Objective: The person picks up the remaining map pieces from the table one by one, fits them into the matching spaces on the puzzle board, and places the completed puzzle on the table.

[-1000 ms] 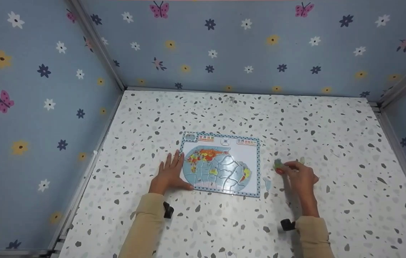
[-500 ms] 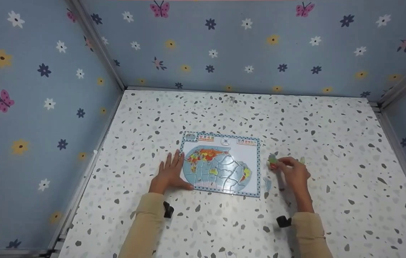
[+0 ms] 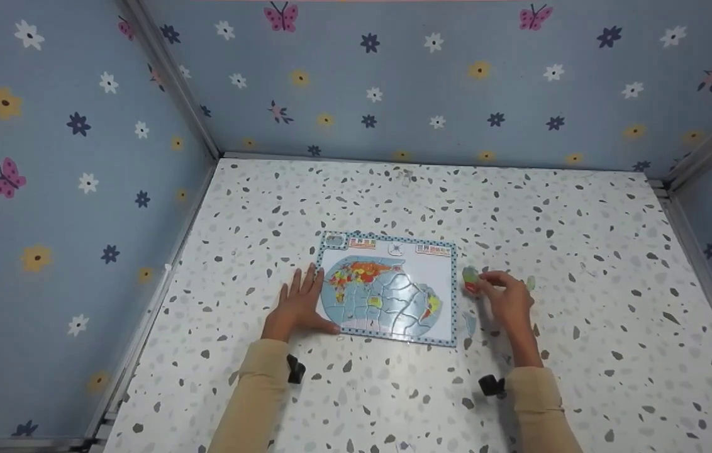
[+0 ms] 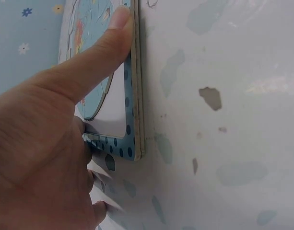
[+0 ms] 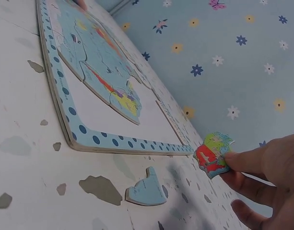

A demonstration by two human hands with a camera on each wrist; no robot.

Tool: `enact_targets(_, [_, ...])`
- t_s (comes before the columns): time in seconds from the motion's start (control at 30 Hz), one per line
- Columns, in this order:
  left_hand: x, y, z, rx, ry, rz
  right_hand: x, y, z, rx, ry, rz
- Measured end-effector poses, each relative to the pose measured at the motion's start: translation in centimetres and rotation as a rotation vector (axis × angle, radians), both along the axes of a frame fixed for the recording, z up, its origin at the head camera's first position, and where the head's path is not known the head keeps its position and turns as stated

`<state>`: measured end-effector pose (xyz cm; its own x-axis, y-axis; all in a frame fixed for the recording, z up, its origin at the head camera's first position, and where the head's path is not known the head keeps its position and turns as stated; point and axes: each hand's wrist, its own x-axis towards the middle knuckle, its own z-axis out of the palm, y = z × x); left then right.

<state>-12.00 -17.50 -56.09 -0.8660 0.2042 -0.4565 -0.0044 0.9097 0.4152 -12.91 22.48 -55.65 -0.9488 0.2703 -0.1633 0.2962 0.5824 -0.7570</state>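
Observation:
A world map jigsaw puzzle board (image 3: 428, 267) with a dotted blue border lies on the table, many of its pieces in place. My left hand (image 3: 296, 311) rests at its left side with fingers spread. In the left wrist view the thumb (image 4: 96, 60) lies across the board's border. To the right of the board, my right hand (image 3: 510, 302) pinches a green and red puzzle piece (image 5: 214, 154) between thumb and fingers, held above the table. A light blue puzzle piece (image 5: 147, 189) lies loose beside the board's right edge.
Another small greenish piece (image 3: 531, 283) lies on the speckled table (image 3: 394, 396), just behind my right hand. Blue panels with flowers and butterflies, such as the back wall (image 3: 406, 82), stand along the table's back and sides.
My right hand has moved left with the green and red puzzle piece, bringing it close to the board's right edge. The left hand and the board have stayed put.

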Motion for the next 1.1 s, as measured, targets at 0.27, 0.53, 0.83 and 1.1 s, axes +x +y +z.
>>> enact_targets(0.27, [0.0,0.0,-0.2,-0.013,0.0,-0.009,-0.6,-0.7,0.0,-0.042,-0.001,0.014])
enact_targets(0.53, [0.0,0.0,-0.1,-0.022,-0.006,-0.012,-1.0,-1.7,-0.5,-0.032,0.064,0.038])
enact_targets(0.83, [0.0,0.0,0.1,-0.023,-0.015,-0.012,-1.6,-3.1,-0.4,-0.049,0.041,0.04])
enact_targets(1.1, [0.0,0.1,0.4,-0.018,-0.021,0.001,-2.2,-4.2,-0.4,-0.021,0.019,0.087])
